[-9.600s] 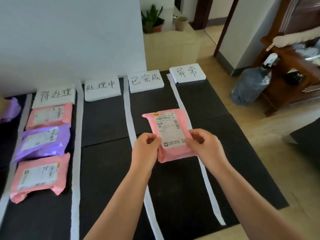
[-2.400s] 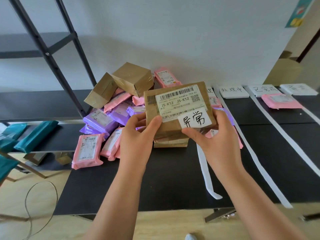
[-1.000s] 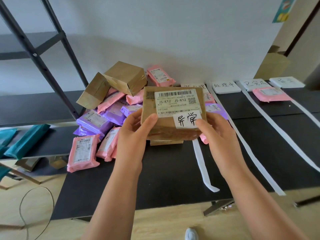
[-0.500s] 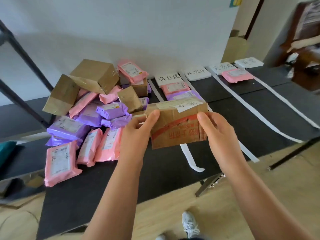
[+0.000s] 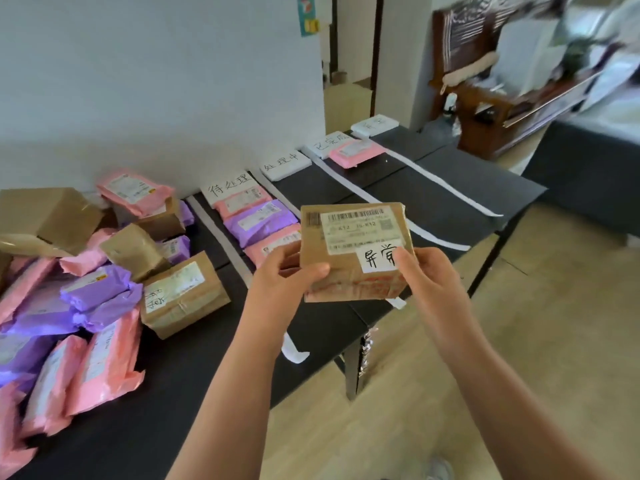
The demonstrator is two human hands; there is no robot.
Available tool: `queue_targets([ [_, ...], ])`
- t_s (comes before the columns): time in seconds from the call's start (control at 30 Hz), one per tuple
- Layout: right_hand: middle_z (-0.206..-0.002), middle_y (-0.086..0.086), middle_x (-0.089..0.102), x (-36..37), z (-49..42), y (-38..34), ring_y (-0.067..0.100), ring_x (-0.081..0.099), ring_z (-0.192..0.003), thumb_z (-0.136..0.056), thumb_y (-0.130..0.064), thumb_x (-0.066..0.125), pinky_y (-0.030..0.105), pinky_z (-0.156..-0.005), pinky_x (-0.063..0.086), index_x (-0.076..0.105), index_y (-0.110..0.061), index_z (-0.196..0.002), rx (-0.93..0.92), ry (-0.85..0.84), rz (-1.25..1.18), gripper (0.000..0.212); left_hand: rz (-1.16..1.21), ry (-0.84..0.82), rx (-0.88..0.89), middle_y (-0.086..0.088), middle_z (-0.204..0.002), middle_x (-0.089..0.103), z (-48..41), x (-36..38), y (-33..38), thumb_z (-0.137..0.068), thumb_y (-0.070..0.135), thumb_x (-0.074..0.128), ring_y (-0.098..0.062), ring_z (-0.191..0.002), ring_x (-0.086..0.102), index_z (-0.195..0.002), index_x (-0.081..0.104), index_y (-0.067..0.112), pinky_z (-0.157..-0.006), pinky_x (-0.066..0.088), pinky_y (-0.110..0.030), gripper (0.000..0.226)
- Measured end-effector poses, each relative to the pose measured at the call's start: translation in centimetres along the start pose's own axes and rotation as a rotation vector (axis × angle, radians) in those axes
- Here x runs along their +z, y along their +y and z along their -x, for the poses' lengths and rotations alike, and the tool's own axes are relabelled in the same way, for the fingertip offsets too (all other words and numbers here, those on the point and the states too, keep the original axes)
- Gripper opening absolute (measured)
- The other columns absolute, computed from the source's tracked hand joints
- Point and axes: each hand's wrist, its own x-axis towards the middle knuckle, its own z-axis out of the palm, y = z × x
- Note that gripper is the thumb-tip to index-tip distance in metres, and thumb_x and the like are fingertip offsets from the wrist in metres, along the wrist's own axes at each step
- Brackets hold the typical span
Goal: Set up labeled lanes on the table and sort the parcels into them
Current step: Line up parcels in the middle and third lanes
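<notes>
As the brown cardboard box (image 5: 353, 251) comes label-up again, our left hand (image 5: 287, 275) and right hand (image 5: 429, 282) grip its sides over the black bench (image 5: 433, 188); the white lane card (image 5: 374, 125) at one o'clock likely suits it.

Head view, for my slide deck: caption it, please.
The left hand and right hand hold a tagged cardboard box near the taped lanes.

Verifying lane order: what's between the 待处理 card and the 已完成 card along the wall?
The 处理中 card lies flat between the 待处理 card and the 已完成 card. A white strip bounds its lane on the 已完成 side. This shows in the head view.
</notes>
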Motion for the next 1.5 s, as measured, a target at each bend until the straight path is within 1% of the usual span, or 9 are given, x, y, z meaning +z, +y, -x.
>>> queue_targets([
  [0.23, -0.095, -0.013, 0.071, -13.5, -6.9, 2.1, -0.005, 0.064, -0.083, -0.099, -0.038, 0.055, 0.007, -0.053, 0.045, 0.062, -0.024, -0.115, 0.026, 0.111, 0.097, 0.022, -0.045, -0.04, -0.006, 0.02, -0.103, 0.06, -3.2, 15.9, 2.0, -0.092, 0.035, 0.065, 0.004, -0.09, 0.053, -0.1, 0.055, 0.041, -0.066, 0.034, -0.014, 0.014],
  [0.4, -0.087, -0.016, 0.073, -21.4, -11.0, 3.7, -0.002, 0.066, -0.075, -0.098, -0.039, 0.057, 0.016, -0.056, 0.045, 0.068, -0.03, -0.108, 0.053, 0.151, 0.138, 0.017, -0.094, -0.063, -0.022, 0.016, -0.105, 0.064, -4.4, 24.8, 2.3, -0.094, 0.031, 0.063, 0.001, -0.093, 0.058, -0.114, 0.059, 0.035, -0.065, 0.038, -0.014, 0.02],
  [0.57, -0.095, -0.014, 0.071, -26.0, -14.9, 4.7, -0.007, 0.064, -0.08, -0.099, -0.033, 0.057, 0.008, -0.055, 0.047, 0.062, -0.031, -0.107, 0.074, 0.142, 0.14, 0.01, -0.149, -0.104, -0.051, 0.014, -0.103, 0.066, -7.2, 30.6, 2.6, -0.095, 0.03, 0.063, -0.003, -0.092, 0.062, -0.119, 0.06, 0.032, -0.067, 0.044, -0.016, 0.025],
  [0.77, -0.099, -0.014, 0.07, -28.7, -22.5, 5.9, -0.004, 0.064, -0.09, -0.097, -0.035, 0.059, 0.007, -0.055, 0.048, 0.058, -0.028, -0.113, 0.095, 0.166, 0.177, 0.017, -0.183, -0.092, -0.082, 0.016, -0.1, 0.065, -13.4, 35.7, 2.6, -0.092, 0.029, 0.067, 0.0, -0.088, 0.06, -0.111, 0.058, 0.031, -0.066, 0.043, -0.014, 0.021],
  [0.9, -0.096, -0.016, 0.069, -29.3, -29.7, 5.7, -0.004, 0.064, -0.087, -0.097, -0.036, 0.06, 0.01, -0.055, 0.049, 0.056, -0.031, -0.111, 0.109, 0.157, 0.237, 0.016, -0.14, -0.067, -0.151, 0.007, -0.1, 0.067, -20.1, 37.9, 3.3, -0.087, 0.029, 0.073, -0.007, -0.093, 0.062, -0.106, 0.063, 0.022, -0.07, 0.046, -0.021, 0.022],
  [1.13, -0.102, -0.016, 0.067, -30.2, -41.7, 5.0, 0.0, 0.064, -0.095, -0.096, -0.036, 0.062, 0.018, -0.068, 0.052, 0.057, -0.032, -0.111, 0.097, 0.117, 0.339, 0.017, -0.184, -0.083, -0.115, 0.01, -0.104, 0.065, -30.2, 41.8, 5.4, -0.091, 0.029, 0.068, -0.006, -0.094, 0.06, -0.11, 0.062, 0.025, -0.072, 0.045, -0.019, 0.02],
  [1.27, -0.112, -0.01, 0.064, -30.2, -47.5, 5.5, 0.004, 0.062, -0.098, -0.091, -0.042, 0.065, 0.032, -0.085, 0.056, 0.059, -0.031, -0.125, 0.114, 0.114, 0.381, 0.036, -0.185, -0.058, -0.119, 0.013, -0.103, 0.065, -34.7, 43.4, 6.2, -0.093, 0.025, 0.066, -0.003, -0.093, 0.06, -0.109, 0.064, 0.027, -0.07, 0.044, -0.016, 0.017],
  [1.4, -0.111, -0.01, 0.065, -29.8, -53.2, 6.1, 0.002, 0.062, -0.095, -0.092, -0.038, 0.066, 0.019, -0.071, 0.049, 0.06, -0.03, -0.124, 0.129, 0.059, 0.392, 0.034, -0.2, -0.026, -0.141, 0.014, -0.106, 0.067, -38.7, 45.0, 6.3, -0.094, 0.025, 0.065, -0.003, -0.095, 0.061, -0.12, 0.065, 0.026, -0.071, 0.044, -0.016, 0.026],
  [1.5, -0.109, -0.011, 0.067, -29.7, -58.0, 6.6, 0.001, 0.063, -0.093, -0.093, -0.034, 0.065, 0.019, -0.07, 0.05, 0.061, -0.029, -0.123, 0.13, 0.012, 0.396, 0.03, -0.193, 0.039, -0.181, 0.018, -0.1, 0.065, -42.2, 46.7, 6.4, -0.095, 0.025, 0.063, -0.002, -0.094, 0.06, -0.128, 0.063, 0.024, -0.071, 0.044, -0.015, 0.034],
])
